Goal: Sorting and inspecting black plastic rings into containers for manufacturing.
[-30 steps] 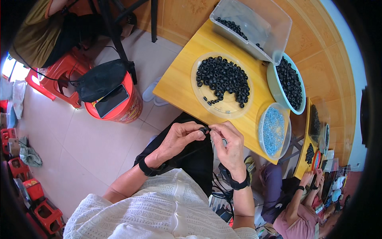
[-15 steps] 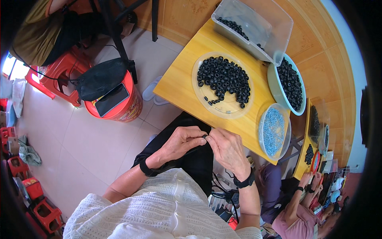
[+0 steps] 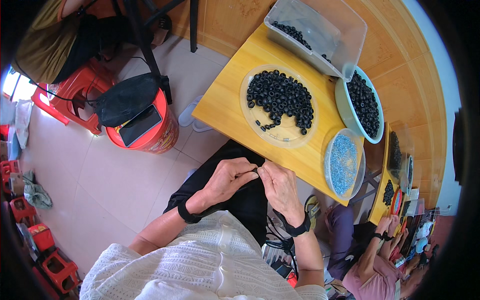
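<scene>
Above my lap, my left hand [image 3: 230, 178] pinches a small black ring-shaped piece [image 3: 255, 170] between thumb and forefinger. My right hand [image 3: 281, 187] meets it from the other side, its thumb and fingertips closed on the same piece. The fingers cover most of it. Beyond my hands, a clear round tray [image 3: 248, 111] on the wooden table [image 3: 218, 110] bears a heap of black ring-shaped pieces [image 3: 280, 97]. A few small clear or metal bits [image 3: 286, 139] lie near its front edge. To the right stands a clear round tub [image 3: 361, 175] with tiny blue-and-silver parts [image 3: 343, 165].
A translucent bin [image 3: 345, 37] and a pale green basin [image 3: 345, 107] hold more black pieces at the table's back. On the left, a red bucket [image 3: 167, 132] carries a phone [image 3: 140, 125] and a black cloth-like item [image 3: 127, 98]. Another person [image 3: 370, 270] works at the lower right.
My right hand has shifted and turned slightly at the wrist, its fingers still at the black piece. My left hand stays nearly where it was. The table shifts slightly in view.
</scene>
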Available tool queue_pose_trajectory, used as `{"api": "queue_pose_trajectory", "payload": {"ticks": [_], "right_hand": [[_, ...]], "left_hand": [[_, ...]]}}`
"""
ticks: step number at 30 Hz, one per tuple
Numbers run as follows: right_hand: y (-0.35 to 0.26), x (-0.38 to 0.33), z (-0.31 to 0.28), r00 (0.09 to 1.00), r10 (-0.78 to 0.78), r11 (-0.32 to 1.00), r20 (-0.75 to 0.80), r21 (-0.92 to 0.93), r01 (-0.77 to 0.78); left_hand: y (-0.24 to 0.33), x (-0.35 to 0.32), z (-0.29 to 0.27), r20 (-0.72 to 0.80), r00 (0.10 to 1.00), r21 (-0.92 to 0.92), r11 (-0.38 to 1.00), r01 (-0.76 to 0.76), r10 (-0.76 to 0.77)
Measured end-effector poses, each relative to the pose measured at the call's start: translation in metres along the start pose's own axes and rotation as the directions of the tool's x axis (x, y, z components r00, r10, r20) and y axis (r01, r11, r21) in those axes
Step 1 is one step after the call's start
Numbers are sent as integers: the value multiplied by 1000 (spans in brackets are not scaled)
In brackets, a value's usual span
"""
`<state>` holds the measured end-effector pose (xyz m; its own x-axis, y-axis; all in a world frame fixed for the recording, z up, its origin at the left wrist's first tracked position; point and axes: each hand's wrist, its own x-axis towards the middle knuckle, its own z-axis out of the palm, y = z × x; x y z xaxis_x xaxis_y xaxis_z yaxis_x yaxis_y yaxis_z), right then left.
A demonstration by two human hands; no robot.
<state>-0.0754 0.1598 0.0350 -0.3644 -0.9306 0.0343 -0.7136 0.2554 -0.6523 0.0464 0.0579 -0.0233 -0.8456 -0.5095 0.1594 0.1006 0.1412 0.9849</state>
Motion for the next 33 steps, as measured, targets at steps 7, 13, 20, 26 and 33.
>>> {"api": "queue_pose_trajectory", "payload": {"ticks": [7,13,20,26,33], "right_hand": [[-9,2,-5,996,22,1000,-82,8,-22],[-17,-1,1,979,-139,961,-147,-258,98],[-7,-5,12,971,-176,927,-164,-360,107],[0,-6,15,967,-190,936,-169,-329,127],[5,-9,22,969,-205,925,-137,-352,146]], "left_hand": [[4,4,1,-24,987,-223,963,151,-160],[8,6,-3,33,964,-412,875,254,-264],[10,4,0,36,959,-330,903,276,-280],[-6,0,0,193,923,-445,809,385,-333],[-13,-3,3,159,908,-348,838,419,-388]]}}
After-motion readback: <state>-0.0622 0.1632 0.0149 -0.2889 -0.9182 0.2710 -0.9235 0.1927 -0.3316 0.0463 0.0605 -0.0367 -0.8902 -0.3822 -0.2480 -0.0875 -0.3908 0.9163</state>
